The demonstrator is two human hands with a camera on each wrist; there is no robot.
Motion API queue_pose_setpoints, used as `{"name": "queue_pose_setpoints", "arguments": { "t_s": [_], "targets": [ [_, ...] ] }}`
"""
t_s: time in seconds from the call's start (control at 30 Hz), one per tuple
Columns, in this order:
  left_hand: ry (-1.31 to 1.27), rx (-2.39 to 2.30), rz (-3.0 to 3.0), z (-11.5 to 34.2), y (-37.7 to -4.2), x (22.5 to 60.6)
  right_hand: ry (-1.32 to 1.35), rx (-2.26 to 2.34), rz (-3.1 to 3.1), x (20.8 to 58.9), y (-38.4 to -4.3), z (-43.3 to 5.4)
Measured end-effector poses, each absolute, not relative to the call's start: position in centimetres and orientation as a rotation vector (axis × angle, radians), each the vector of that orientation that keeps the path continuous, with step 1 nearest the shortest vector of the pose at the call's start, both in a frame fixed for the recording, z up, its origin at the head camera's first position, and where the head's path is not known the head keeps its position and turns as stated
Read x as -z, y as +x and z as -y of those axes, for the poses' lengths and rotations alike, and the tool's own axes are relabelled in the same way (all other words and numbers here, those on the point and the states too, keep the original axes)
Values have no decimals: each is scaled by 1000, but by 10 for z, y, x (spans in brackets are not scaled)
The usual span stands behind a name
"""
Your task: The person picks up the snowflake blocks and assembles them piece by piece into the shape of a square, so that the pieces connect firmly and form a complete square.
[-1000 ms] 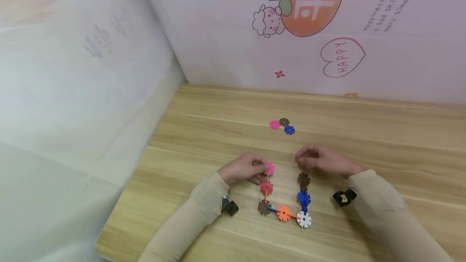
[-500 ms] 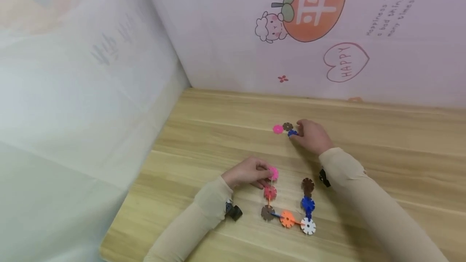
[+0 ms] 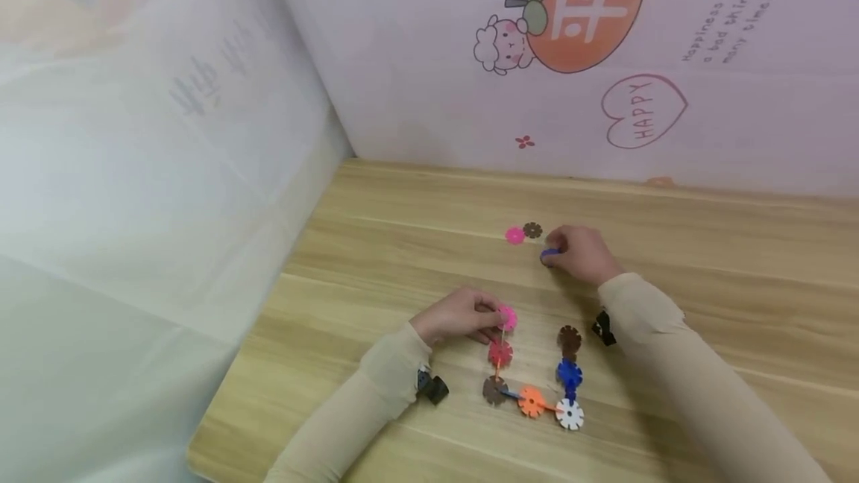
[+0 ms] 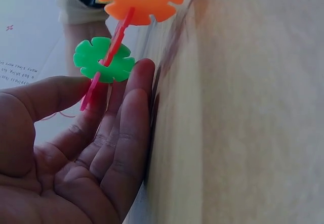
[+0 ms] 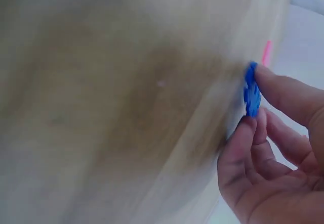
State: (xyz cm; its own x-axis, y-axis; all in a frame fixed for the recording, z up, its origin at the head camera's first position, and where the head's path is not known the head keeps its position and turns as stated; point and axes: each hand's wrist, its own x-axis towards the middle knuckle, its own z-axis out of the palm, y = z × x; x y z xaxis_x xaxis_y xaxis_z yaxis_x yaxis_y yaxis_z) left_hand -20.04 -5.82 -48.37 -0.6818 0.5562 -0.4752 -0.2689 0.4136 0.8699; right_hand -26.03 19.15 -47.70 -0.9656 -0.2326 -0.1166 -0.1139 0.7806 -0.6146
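My left hand (image 3: pixel 459 313) pinches a pink notched plastic disc (image 3: pixel 510 317) at one end of a U-shaped chain of interlocked snowflake discs. In the left wrist view this pink disc (image 4: pixel 89 93) slots into a green disc (image 4: pixel 115 66), with an orange disc (image 4: pixel 157 4) farther along. My right hand (image 3: pixel 585 256) pinches a loose blue disc (image 3: pixel 550 253) between thumb and fingers, seen nearly edge-on in the right wrist view (image 5: pixel 251 90). The chain's other end is a brown disc (image 3: pixel 570 338), followed by a blue disc (image 3: pixel 570 374) and a white corner disc (image 3: pixel 570 415).
A loose pink disc (image 3: pixel 514 235) and a brown disc (image 3: pixel 533 229) lie side by side left of my right hand. The wooden table (image 3: pixel 376 244) meets a printed wall covering (image 3: pixel 416 95) at its back and a pale sheet (image 3: pixel 168 244) on the left.
My right hand has moved from above the chain's brown end to the loose discs, taken the blue one and drawn it slightly toward me. My left hand keeps its hold on the pink disc.
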Motion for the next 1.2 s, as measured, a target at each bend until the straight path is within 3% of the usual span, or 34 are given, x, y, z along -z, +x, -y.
{"name": "queue_pose_setpoints", "arguments": {
  "t_s": [0.63, 1.2],
  "targets": [
    [239, -1376, -1918, 55, -198, 483, -457, 1121, -2677, 479, -170, -197],
    [278, -1368, -1919, 56, -197, 484, -649, 1057, -2761, 466, -153, -170]
  ]
}}
